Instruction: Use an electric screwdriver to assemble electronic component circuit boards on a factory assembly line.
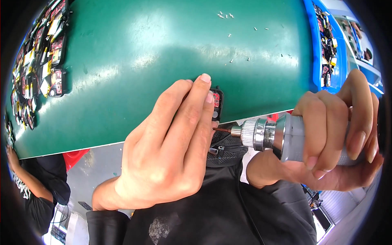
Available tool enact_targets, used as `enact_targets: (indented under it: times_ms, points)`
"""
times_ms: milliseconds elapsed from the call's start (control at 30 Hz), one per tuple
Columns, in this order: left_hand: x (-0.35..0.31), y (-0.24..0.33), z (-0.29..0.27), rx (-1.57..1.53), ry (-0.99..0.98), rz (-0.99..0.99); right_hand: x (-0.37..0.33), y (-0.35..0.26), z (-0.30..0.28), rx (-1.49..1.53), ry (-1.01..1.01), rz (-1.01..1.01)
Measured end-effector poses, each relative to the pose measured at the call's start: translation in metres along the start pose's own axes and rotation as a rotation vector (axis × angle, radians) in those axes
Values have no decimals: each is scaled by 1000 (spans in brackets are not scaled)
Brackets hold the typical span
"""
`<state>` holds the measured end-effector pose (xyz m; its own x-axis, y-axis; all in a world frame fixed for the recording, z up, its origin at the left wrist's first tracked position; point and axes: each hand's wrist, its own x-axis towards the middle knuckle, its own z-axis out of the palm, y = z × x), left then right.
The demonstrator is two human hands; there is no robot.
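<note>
Left hand (167,143) hides most of the black-cased board (217,104), frame centre; finger grip cannot be told. Right hand (328,126) grasps grey screwdriver (293,134) near the table (253,90) edge.

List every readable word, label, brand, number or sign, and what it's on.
Lettering on co-worker's shirt: white, distorted near the rim; not copied here.
Units at left: any markings too small to read.
Device at left hand: none readable.
Driver: none readable.
</note>
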<state>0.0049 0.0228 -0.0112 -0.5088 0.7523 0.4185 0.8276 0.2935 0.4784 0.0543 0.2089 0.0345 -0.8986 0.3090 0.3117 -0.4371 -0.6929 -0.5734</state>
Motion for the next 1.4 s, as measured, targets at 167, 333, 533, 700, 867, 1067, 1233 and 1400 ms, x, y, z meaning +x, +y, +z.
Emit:
enact_targets:
  times_ms: [167,333,533,700,867,1067,1233,1400]
  points:
    - [-2,-1,1,17,2,-10,1,2,1,-53,39,-29]
    - [-1,-1,1,4,4,-17,1,-2,-3,-19,-21,-11]
    - [-3,-2,1,6,11,-19,1,7,1,34,20,-76]
    - [-2,-1,0,-3,0,-23,2,-2,-2,-85,2,-7]
    - [-2,-2,1,-6,9,-18,2,3,-2,-73,12,-26]
    - [-4,-2,0,-31,-12,-35,1,11,2,-59,54,-61]
    - [-6,-5,-4,-18,-60,-3,5,2,1,-64,45,-78]
    - [-4,-3,-6,7,-94,4,12,-3,-10,-280,10,-29]
